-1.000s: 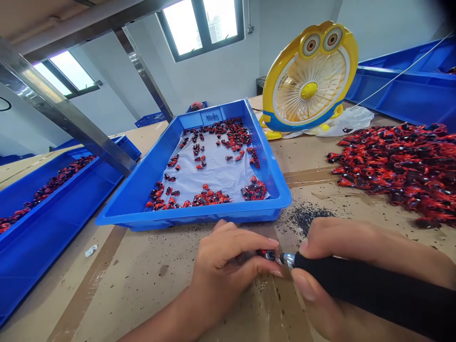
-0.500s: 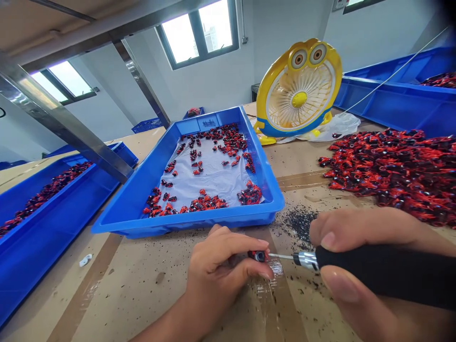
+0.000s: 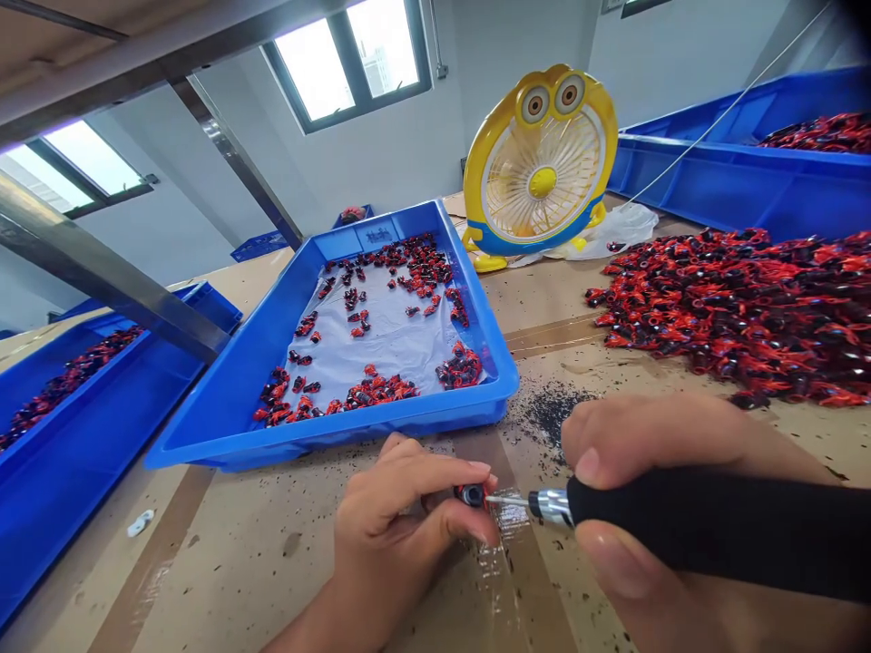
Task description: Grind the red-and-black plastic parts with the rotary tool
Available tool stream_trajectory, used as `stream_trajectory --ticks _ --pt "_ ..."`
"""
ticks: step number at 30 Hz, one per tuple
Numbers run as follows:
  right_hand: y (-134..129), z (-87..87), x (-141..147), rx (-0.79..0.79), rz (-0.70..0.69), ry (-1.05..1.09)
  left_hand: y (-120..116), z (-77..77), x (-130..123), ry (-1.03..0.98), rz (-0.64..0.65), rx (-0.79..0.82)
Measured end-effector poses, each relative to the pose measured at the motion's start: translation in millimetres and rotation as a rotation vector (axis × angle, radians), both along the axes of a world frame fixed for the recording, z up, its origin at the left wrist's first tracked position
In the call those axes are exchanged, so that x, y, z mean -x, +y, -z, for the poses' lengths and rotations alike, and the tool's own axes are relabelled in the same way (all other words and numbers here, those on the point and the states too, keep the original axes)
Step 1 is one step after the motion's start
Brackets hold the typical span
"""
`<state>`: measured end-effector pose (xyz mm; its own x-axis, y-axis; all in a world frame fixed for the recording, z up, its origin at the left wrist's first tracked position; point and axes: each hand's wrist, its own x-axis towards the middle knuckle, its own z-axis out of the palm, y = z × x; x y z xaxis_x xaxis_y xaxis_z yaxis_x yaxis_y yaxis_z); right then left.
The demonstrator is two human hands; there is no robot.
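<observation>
— The fingers (image 3: 435, 472) of the left hand (image 3: 395, 535), low in the middle of the frame: what are they doing?

— They are pinched shut on a small red and black part (image 3: 471, 494), thumb under it, forefinger over it, just above the bench (image 3: 259, 562). The part pokes out at the fingertips, facing right.

— And the right hand (image 3: 667, 508)?

— It is wrapped tight round the black handle of a rotary tool (image 3: 680, 531), lower right, thumb on the near side and forefinger on top. The tool's silver collet and thin bit point left, and the bit's tip meets the open end of the part, or is just short of it; I cannot tell which.

— What lies round them?

— Dark shavings (image 3: 551, 408) are scattered on the cardboard-covered bench just beyond the hands. Behind the left hand sits a blue tray (image 3: 224, 408) lined with plastic sheet, with like parts scattered in it. At the right a big loose heap of red and black parts (image 3: 735, 308) lies on the bench. A yellow cartoon-faced desk fan (image 3: 541, 168) stands behind the tray, upper middle. More blue bins hold parts at far left (image 3: 61, 453) and upper right (image 3: 714, 181).
</observation>
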<state>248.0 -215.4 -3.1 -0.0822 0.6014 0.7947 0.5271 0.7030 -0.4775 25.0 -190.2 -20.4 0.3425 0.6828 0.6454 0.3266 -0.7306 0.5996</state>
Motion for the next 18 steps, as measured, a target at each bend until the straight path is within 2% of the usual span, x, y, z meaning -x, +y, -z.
stream_trajectory --ticks 7,11,14,18 --pt "12.7 2.1 7.3 0.01 -0.214 0.057 1.9 -2.3 -2.8 -0.028 0.026 -0.03" --pt "11.1 5.4 9.0 0.0 -0.201 -0.021 2.2 -1.2 -1.9 -0.012 0.013 -0.033" --pt "5.9 11.4 15.4 -0.047 -0.147 0.048 2.5 -1.5 -1.8 0.023 0.021 -0.032" --pt "1.5 17.6 21.7 0.0 -0.101 0.11 2.3 -1.7 -2.0 0.022 0.009 -0.004"
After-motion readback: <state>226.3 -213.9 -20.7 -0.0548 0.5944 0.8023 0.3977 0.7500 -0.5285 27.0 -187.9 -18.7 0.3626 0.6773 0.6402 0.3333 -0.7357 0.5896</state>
